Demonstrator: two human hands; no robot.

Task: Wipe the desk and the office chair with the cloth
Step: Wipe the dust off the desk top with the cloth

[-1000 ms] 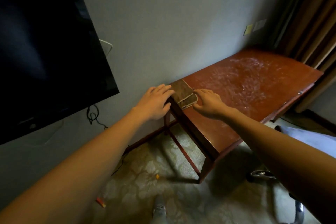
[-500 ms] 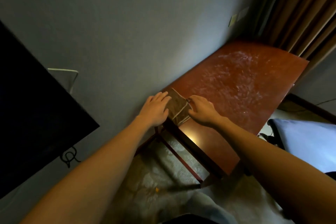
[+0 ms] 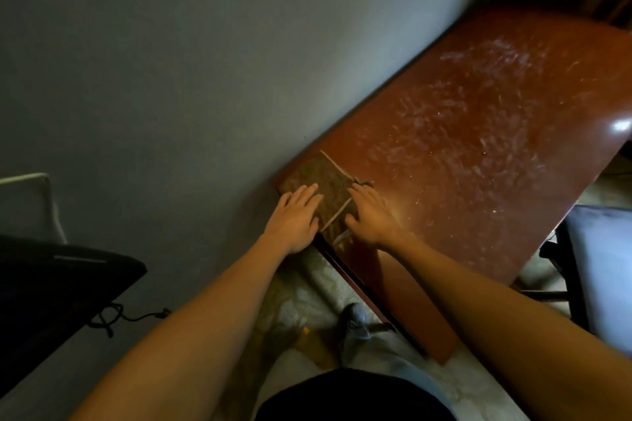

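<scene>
Specifically, the folded brown cloth (image 3: 326,181) lay on the worktop (image 3: 431,249) corner against the wall (image 3: 205,79). The left hand (image 3: 294,219) and right hand (image 3: 371,215) pressed flat on it side by side, fingers straight and gripping nothing. White smears (image 3: 478,106) covered the worktop beyond the cloth.

Count taken from where I stand. Desks: one desk (image 3: 478,181), wooden. Cloths: one cloth (image 3: 325,181), brown and folded. Hands: two, being one left hand (image 3: 295,219) and one right hand (image 3: 371,215), on two bare forearms. Chairs: one office chair (image 3: 602,267), seen only in part. Screens: one dark screen (image 3: 51,290). Cables: one tangled cable (image 3: 109,318) below that screen. Shoes: one shoe (image 3: 355,318) in sight. Small litter on the carpet: one orange scrap (image 3: 306,330), too small to identify.
</scene>
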